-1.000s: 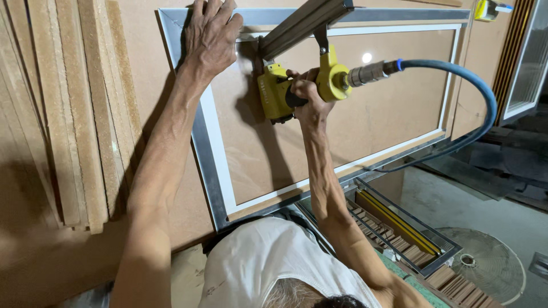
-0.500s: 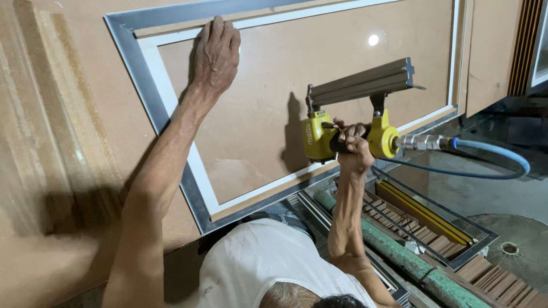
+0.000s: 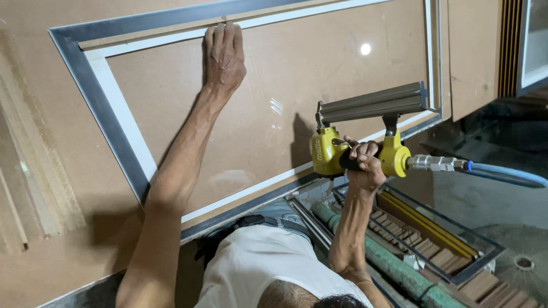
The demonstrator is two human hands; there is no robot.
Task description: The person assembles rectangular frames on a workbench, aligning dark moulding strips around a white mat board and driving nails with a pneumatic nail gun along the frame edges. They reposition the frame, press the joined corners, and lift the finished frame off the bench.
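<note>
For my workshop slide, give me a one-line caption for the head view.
Left hand presses a wooden strip on a framed panel; right hand holds a yellow nail gun.

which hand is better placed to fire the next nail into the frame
Right, probably: the right hand already grips the yellow nail gun near the frame, while the left hand is pressed flat on the wooden strip.

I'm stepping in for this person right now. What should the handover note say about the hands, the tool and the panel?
Left hand: flat on the wood strip along the framed panel's far edge, pressing it down.
Right hand: gripping the yellow nail gun, lifted clear of the panel, blue air hose attached.
Done: strip laid inside the grey frame.
Left: no nail heads visible; fixing can't be confirmed.
</note>
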